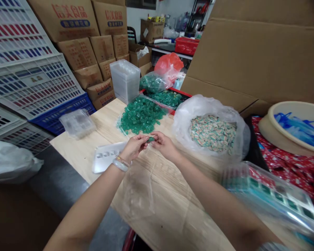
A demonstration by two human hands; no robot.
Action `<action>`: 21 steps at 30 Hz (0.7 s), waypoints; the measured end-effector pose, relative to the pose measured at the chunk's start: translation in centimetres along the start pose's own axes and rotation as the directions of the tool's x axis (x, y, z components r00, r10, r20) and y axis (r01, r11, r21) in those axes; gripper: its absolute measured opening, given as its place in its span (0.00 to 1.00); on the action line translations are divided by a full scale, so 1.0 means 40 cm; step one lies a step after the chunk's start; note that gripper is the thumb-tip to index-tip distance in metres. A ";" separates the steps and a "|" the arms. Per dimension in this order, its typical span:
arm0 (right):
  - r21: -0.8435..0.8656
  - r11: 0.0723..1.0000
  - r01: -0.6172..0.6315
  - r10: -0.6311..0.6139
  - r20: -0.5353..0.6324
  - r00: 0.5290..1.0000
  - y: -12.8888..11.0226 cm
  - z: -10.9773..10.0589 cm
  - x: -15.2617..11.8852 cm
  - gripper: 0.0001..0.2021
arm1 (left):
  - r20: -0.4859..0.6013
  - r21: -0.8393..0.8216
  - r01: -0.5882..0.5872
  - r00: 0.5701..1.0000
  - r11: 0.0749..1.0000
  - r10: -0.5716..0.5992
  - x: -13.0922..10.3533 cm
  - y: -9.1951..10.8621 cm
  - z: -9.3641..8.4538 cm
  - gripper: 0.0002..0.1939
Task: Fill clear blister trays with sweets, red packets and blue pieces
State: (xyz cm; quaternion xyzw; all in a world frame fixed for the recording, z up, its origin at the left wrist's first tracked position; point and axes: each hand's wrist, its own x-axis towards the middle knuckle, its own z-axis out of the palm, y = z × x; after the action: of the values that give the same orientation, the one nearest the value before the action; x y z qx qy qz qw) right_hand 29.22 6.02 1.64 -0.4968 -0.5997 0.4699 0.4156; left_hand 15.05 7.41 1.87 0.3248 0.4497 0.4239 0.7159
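My left hand (134, 147), with a pale bangle at the wrist, pinches a small green piece (151, 139). The fingertips of my right hand (163, 143) are closed on the other end of that piece. Just beyond both hands lies a heap of glossy green pieces (142, 115) on plastic sheeting. A white tray with a row of recesses (101, 164) rests by my left hand and is partly covered by it. To the right, an opened clear bag (181, 120) holds many small printed pieces (211, 132).
Stacked clear trays (125, 82) and a clear compartment tray (78, 122) stand on the wooden table (170, 195). Trays with green-filled compartments (279, 197) sit at right, near a cream tub (269, 122). Crates (39, 78) and cartons (80, 55) are stacked at left.
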 end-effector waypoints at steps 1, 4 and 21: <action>0.051 0.998 -0.028 0.027 0.014 1.000 -0.003 -0.006 -0.007 0.12 | 0.004 0.005 -0.001 1.000 1.000 0.000 -0.007 -0.002 0.009 0.11; 0.161 0.980 -0.120 0.127 -0.034 0.991 -0.003 -0.023 -0.026 0.09 | 0.055 -0.018 0.028 0.998 0.999 -0.027 -0.030 -0.008 0.037 0.12; 0.389 0.835 -0.389 0.476 -0.154 0.866 0.025 -0.040 -0.029 0.05 | -0.174 0.677 -0.254 0.857 0.690 0.486 0.113 0.059 -0.022 0.15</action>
State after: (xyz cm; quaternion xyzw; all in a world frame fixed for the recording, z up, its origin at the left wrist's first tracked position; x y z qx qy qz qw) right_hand 31.15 5.16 0.95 -0.5935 -0.3229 0.5849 0.4487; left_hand 14.58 12.56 1.87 0.5529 0.6054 0.4343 0.3730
